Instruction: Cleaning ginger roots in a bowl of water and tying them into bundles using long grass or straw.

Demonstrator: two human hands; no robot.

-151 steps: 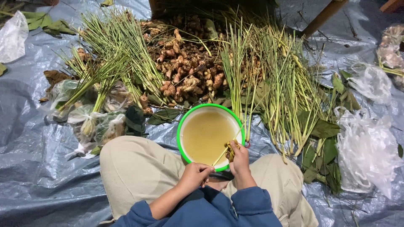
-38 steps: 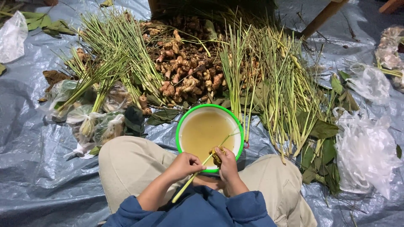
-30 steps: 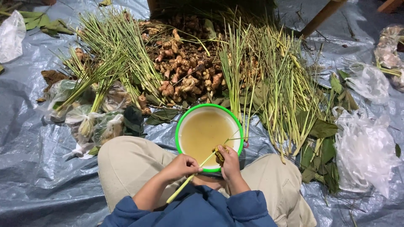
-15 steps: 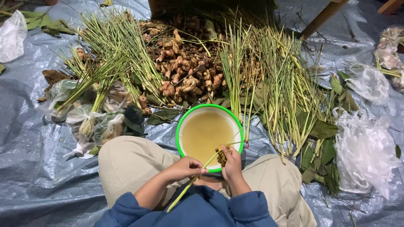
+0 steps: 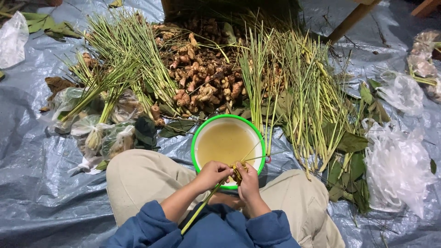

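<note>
Both hands meet at the near rim of the bowl, lower centre of frame. Left hand (image 5: pixel 212 173) closed around a long green stalk (image 5: pixel 198 211), which runs on a diagonal from the fist down-left toward the person's blue sleeve (long axis lower-left to upper-right). Right hand (image 5: pixel 248 180) pinched shut on a small yellowish root piece (image 5: pixel 238 171), just beside the left fist. Green-rimmed bowl (image 5: pixel 197 138) of cloudy liquid sits directly above the hands, touching distance. Beyond it, upper centre, a root pile (image 5: pixel 202 78); lemongrass bundles (image 5: pixel 308 96) either side; clear plastic bags (image 5: pixel 397 160) at right; grey tarp (image 5: pixel 27 183) under everything.
</note>
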